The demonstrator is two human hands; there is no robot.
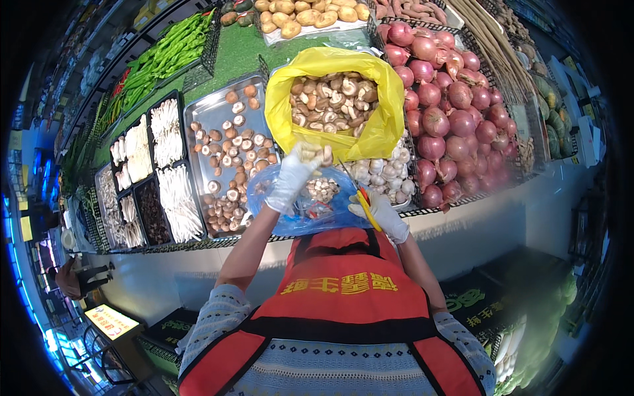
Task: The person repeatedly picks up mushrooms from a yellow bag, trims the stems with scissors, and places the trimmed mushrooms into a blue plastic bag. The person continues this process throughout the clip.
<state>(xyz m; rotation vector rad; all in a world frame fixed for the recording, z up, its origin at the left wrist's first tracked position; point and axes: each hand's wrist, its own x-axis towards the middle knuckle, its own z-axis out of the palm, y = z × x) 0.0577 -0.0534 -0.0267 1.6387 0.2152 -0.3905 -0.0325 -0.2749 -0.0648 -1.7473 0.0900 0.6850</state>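
My left hand [296, 173], in a white glove, holds a mushroom [326, 156] at its fingertips, just below the rim of a yellow plastic bag [391, 94] full of shiitake mushrooms [337, 99]. My right hand [384, 214], gloved too, grips scissors [367, 207] with yellow and red handles, their blades angled up to the left. Between and below the hands lies a blue plastic bag [292, 225] with cut mushroom stems [323, 189] in it. Left of the yellow bag, a metal tray [198, 111] bears loose shiitake mushrooms [233, 208].
Red onions [460, 123] fill a crate at the right, beside garlic bulbs [379, 171]. Enoki mushrooms [181, 203] stand in black trays at the left. Green peppers [173, 49] and potatoes [307, 16] lie farther back. A person [69, 279] is far off at the lower left.
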